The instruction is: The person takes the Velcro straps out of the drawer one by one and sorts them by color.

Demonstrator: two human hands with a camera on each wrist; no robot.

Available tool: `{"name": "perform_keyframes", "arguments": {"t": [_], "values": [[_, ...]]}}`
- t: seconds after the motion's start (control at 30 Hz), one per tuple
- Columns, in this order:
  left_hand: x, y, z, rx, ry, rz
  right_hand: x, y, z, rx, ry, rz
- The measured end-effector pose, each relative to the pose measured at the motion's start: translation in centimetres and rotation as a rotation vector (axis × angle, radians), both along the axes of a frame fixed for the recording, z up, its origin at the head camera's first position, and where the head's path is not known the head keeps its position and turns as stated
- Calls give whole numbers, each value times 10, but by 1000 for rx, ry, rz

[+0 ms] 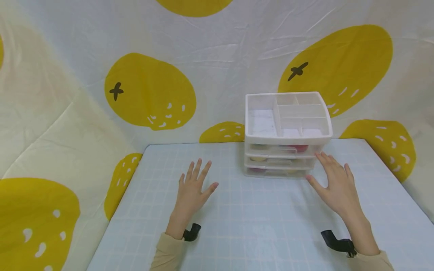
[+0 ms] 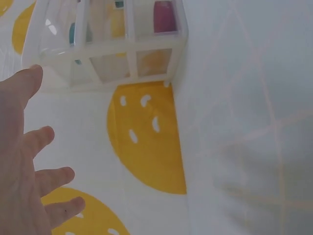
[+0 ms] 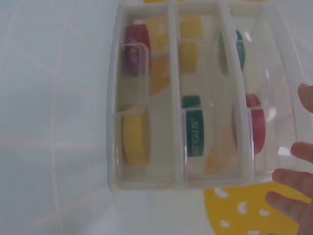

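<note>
A white drawer unit (image 1: 288,139) with three see-through drawers stands at the back of the table, all drawers closed. Thick coloured round pieces show through the fronts: in the right wrist view, a red piece (image 3: 138,50) and a yellow piece (image 3: 136,137) in the bottom drawer, yellow and a lettered green piece (image 3: 194,126) in the middle, green and red in the top. My right hand (image 1: 337,186), fingers spread, reaches toward the unit's right front edge, fingertips overlapping it in the head view. My left hand (image 1: 192,192) is over the table left of the unit, fingers spread, holding nothing.
The unit's top has an open divided tray (image 1: 262,122). A pale checked cloth covers the table (image 1: 234,226). Right behind it hangs a white curtain (image 1: 217,75) with yellow fruit prints, which also runs along the left side. Black wrist mounts (image 1: 339,242) sit on both wrists.
</note>
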State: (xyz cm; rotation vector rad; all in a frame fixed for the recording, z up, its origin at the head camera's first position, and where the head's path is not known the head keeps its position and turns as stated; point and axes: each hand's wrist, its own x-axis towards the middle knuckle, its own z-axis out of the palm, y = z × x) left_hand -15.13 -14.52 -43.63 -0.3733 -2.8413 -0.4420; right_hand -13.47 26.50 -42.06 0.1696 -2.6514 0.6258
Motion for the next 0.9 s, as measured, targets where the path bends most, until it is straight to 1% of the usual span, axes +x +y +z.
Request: {"name": "perform_keyframes", "arguments": {"t": [0.1,0.37,0.53,0.67,0.73,0.83,0.9], "values": [[0,4,-2,30,14,-18,-2,0,-3,-54,53,-8],[-2,16,-8,110,84,-65,-3,0,-8,-191,166,-49],[-1,25,-11,172,121,-94,-4,-2,-10,-257,194,-75],[-1,32,-12,223,143,-124,-6,-5,-11,-309,165,-107],[-1,37,-13,244,145,-137,-7,-6,-10,-345,167,-118],[-3,46,-13,278,146,-154,-12,-5,-10,-411,205,-124],[-4,51,-14,292,145,-158,-16,-4,-11,-444,251,-126]]}}
